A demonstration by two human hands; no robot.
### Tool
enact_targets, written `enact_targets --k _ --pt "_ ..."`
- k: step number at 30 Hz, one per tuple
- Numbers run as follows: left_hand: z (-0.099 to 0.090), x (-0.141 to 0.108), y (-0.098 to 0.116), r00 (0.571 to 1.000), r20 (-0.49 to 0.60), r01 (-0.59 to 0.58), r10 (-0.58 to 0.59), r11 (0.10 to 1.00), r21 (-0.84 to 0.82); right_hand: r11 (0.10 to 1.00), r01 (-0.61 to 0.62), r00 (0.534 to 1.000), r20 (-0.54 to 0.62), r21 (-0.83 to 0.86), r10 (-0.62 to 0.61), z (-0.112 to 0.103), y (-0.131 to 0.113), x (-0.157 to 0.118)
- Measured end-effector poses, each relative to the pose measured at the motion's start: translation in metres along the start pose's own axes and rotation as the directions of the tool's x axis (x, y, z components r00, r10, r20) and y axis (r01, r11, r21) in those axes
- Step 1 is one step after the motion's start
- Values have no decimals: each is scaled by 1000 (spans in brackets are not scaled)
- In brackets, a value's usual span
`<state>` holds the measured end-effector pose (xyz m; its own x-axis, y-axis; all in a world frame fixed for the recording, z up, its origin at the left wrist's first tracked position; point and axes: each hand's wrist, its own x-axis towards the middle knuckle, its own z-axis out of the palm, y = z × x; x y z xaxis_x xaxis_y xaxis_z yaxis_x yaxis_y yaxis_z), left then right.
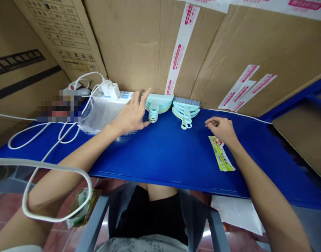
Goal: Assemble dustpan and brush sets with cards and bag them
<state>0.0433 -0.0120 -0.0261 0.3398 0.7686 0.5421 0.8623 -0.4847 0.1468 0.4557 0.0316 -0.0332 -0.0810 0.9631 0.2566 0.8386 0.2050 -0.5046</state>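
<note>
My left hand [134, 113] is open, fingers spread, just left of a stack of pale green dustpans [161, 101] on the blue table [160, 150]. It partly covers the stack's left side, and I cannot tell whether it touches it. A stack of small pale green hand brushes [186, 111] with grey bristles lies right of the dustpans. My right hand [222, 128] hovers over the table, right of the brushes, its fingers curled together with nothing visible in them. Below it lies a green and white packet [221, 154]. Clear plastic bags [97, 115] lie beneath my left wrist.
Cardboard boxes [139, 42] wall the table's back and left. A power strip [126, 95] with white plugs [110, 89] stands at back left. White cables [48, 154] loop over the left side, one crossing above my left forearm. A chair armrest [93, 222] is below.
</note>
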Motion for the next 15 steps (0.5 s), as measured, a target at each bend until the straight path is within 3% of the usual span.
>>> enact_targets --k 5,8,11,15 --pt "13 -11 -37 963 171 202 -211 977 67 1000 14 1000 18 19 -14 -1 0 0" --pt "13 -12 -45 932 238 246 -274 959 143 1000 4 1000 18 20 -4 -2 -2 -1" --pt "8 -5 -35 965 162 197 -208 977 80 1000 -8 1000 10 26 8 -4 -3 -2" --pt "-1 5 -4 999 -33 -19 16 998 -65 1000 -3 1000 1 27 3 -5 -4 -2"
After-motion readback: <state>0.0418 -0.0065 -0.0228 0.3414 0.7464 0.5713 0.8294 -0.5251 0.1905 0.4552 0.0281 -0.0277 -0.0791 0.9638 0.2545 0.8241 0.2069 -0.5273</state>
